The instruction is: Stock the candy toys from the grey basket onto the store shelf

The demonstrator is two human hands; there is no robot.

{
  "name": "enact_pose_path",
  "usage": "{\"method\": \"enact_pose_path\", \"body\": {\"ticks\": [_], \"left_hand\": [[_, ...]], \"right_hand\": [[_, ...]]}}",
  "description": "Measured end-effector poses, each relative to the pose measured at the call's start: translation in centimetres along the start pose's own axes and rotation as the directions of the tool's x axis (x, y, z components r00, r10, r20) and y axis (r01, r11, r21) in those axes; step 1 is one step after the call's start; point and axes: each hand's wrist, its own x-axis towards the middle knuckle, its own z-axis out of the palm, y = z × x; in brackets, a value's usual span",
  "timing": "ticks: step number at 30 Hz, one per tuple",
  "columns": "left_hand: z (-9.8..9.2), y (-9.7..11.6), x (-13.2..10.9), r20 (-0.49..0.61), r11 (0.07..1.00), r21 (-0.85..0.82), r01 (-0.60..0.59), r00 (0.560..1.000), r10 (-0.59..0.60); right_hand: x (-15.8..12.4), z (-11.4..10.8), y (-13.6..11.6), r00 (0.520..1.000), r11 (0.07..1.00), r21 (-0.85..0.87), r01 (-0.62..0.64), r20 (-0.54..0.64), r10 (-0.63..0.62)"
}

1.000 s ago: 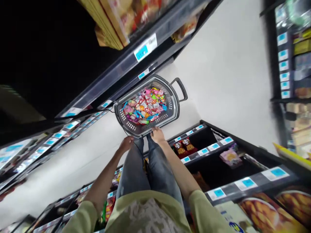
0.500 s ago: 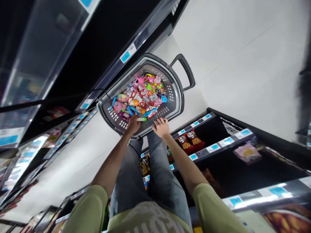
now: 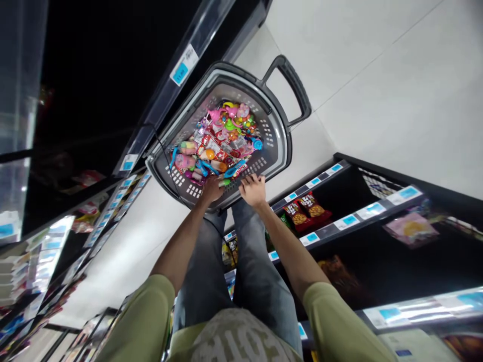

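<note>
A grey shopping basket (image 3: 289, 146) is in front of my legs, heaped with small colourful packets and plastic toy-like sweets (image 3: 221, 146). Inside its near side is my left hand (image 3: 212, 190), closed, with a green-and-white tube-shaped piece (image 3: 225, 183) at its fingertips; part of the fingers is hidden. My right hand (image 3: 252, 189) is curled over the basket's near rim, to the right of the left hand. One black handle (image 3: 296, 90) of the basket is folded outward on the right.
Dark shelving with a price label (image 3: 184, 65) rises close on the left. At right, a lower shelf holds red snack bags (image 3: 307, 211) and a pink packet (image 3: 411, 229). A thin black cord (image 3: 166, 151) crosses the basket's left end. Pale tiled floor (image 3: 377, 90) stretches beyond.
The view has shifted slightly, and the basket appears a little larger and higher. My left hand has moved slightly further in with the green-and-white piece; my right hand stays on the rim.
</note>
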Motion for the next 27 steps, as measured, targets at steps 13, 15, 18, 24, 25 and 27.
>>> {"method": "enact_pose_path", "body": {"ticks": [13,15,18,24,25,27], "left_hand": [[1.2,1.3,-0.3,0.014,0.997,0.024,0.067,0.998,-0.067],[0.6,1.6,-1.6,0.004,0.998,0.008,0.066,0.998,-0.066],[-0.7,2.1,-4.1,-0.007,0.997,-0.015,0.076,0.997,-0.076],[-3.5,2.5,-10.2,-0.013,0.989,-0.067,0.135,0.991,-0.136],[-4.0,2.8,-11.4,-0.004,0.986,-0.081,0.145,0.989,-0.146],[-4.8,3.9,-14.1,0.011,0.98,-0.108,0.169,0.986,-0.169]], "right_hand": [[0.0,0.3,-0.3,0.999,0.997,-0.054,-0.052,0.001,0.052],[0.0,0.0,-0.5,0.998,0.997,-0.051,-0.062,0.005,0.062],[0.2,-0.7,-1.1,0.995,0.995,-0.042,-0.095,0.022,0.096],[-0.2,-3.0,-2.9,0.966,0.97,0.111,-0.216,0.169,0.196],[-0.6,-3.5,-3.4,0.953,0.943,0.206,-0.263,0.208,0.22],[-1.9,-4.8,-4.7,0.924,0.849,0.393,-0.353,0.287,0.251]]}}
